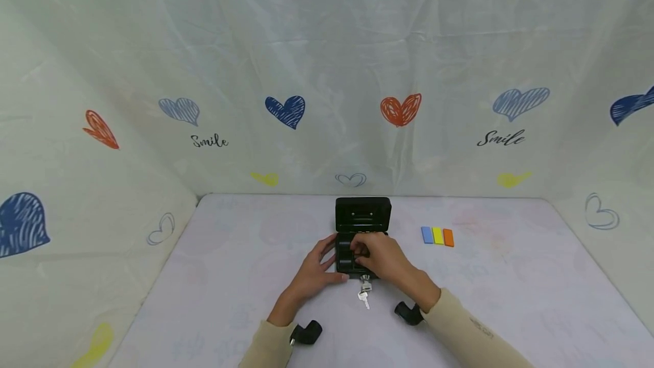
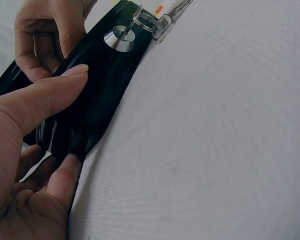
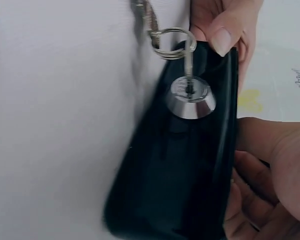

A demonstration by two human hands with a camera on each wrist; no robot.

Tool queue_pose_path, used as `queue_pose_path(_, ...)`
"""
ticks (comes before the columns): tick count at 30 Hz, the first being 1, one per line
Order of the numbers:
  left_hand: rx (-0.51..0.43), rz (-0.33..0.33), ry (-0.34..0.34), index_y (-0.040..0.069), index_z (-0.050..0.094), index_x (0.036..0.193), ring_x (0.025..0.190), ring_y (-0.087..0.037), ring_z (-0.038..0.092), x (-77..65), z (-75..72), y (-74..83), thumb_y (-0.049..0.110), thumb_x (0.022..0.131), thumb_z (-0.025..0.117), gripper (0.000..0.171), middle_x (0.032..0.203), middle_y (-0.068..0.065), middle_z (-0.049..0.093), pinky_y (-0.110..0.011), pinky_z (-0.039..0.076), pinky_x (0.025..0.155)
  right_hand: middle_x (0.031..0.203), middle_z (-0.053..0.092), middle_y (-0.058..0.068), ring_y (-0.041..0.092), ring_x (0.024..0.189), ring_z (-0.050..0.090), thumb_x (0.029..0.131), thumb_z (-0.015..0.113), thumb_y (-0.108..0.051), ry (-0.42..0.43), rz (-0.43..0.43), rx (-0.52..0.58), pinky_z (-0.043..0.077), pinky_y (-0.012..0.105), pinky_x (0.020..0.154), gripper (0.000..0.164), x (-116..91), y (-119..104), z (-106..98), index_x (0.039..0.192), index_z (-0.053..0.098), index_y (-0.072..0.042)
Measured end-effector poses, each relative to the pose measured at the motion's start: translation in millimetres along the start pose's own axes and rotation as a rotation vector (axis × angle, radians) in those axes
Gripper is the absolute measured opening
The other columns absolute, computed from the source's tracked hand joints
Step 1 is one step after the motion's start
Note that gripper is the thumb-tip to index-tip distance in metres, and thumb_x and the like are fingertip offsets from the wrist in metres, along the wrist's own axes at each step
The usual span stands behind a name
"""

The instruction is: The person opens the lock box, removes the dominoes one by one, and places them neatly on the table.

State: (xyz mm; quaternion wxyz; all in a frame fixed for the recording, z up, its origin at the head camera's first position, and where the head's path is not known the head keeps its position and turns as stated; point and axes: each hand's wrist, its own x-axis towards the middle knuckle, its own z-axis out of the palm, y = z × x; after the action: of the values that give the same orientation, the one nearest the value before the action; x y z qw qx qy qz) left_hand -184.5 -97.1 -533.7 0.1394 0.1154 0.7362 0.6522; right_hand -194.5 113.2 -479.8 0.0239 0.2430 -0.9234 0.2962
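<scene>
A small black cash box [image 1: 363, 213] stands on the table with its lid raised toward the back. My left hand [image 1: 310, 272] holds its left side, the thumb at the front and the fingers along the side wall. Over the box's open inside is my right hand [image 1: 382, 255], fingers bent down into it; whether they pinch anything is hidden. In the right wrist view, a key sits in the silver lock [image 3: 191, 100] on the box's front. A ring links it to another key [image 1: 364, 296] hanging over the tabletop.
Right of the box, a blue tile [image 1: 427, 235], a yellow tile [image 1: 437, 235] and an orange tile [image 1: 448, 237] lie side by side. Black wrist devices [image 1: 306, 333] are on both forearms. A white curtain [image 1: 327, 44] printed with hearts surrounds the table [image 1: 245, 277].
</scene>
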Motion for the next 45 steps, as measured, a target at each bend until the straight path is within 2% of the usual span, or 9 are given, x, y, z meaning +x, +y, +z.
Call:
queue_pose_path(6, 0.012, -0.004, 0.002, 0.005, 0.031, 0.165, 0.154, -0.046, 0.036, -0.3, 0.0, -0.1, -0.004, 0.082, 0.086, 0.100, 0.170, -0.024, 0.029, -0.044, 0.044, 0.121, 0.092, 0.076, 0.000, 0.011, 0.081, 0.071, 0.084, 0.086, 0.001, 0.045, -0.014, -0.006, 0.065, 0.030, 0.075, 0.022, -5, -1, 1, 0.100, 0.076, -0.010)
queue_pose_path(15, 0.017, 0.006, 0.005, 0.006, 0.032, 0.165, 0.155, -0.043, 0.034, -1.1, 0.9, 0.8, -0.003, 0.082, 0.087, 0.100, 0.170, -0.023, 0.030, -0.044, 0.043, 0.122, 0.093, 0.077, -0.002, 0.011, 0.081, 0.072, 0.085, 0.086, 0.000, 0.099, -0.011, 0.016, 0.064, 0.026, 0.075, 0.023, -11, -1, 0, 0.101, 0.076, -0.012)
queue_pose_path(21, 0.014, 0.007, 0.008, 0.005, 0.032, 0.164, 0.155, -0.042, 0.034, -0.9, 1.3, 0.9, -0.005, 0.081, 0.087, 0.101, 0.169, -0.023, 0.031, -0.043, 0.043, 0.121, 0.094, 0.077, -0.003, 0.011, 0.083, 0.071, 0.085, 0.086, 0.000, 0.112, -0.006, 0.046, 0.065, 0.028, 0.077, 0.021, -14, -2, -2, 0.100, 0.077, -0.013)
queue_pose_path(31, 0.019, 0.016, 0.008, 0.003, 0.032, 0.164, 0.157, -0.039, 0.032, 0.1, 1.0, 0.5, -0.007, 0.079, 0.087, 0.101, 0.168, -0.022, 0.033, -0.041, 0.042, 0.122, 0.102, 0.077, -0.004, 0.014, 0.090, 0.070, 0.087, 0.085, -0.002, 0.183, -0.032, 0.080, 0.065, 0.033, 0.081, 0.022, -22, 1, -4, 0.104, 0.078, -0.014)
queue_pose_path(45, 0.034, 0.008, 0.020, 0.004, 0.033, 0.164, 0.157, -0.039, 0.033, -0.3, 2.4, 0.9, -0.006, 0.080, 0.087, 0.100, 0.168, -0.021, 0.034, -0.043, 0.042, 0.122, 0.099, 0.075, -0.003, 0.010, 0.084, 0.068, 0.088, 0.082, 0.001, 0.160, 0.044, 0.202, 0.064, 0.022, 0.076, 0.019, -37, 3, -19, 0.103, 0.078, -0.011)
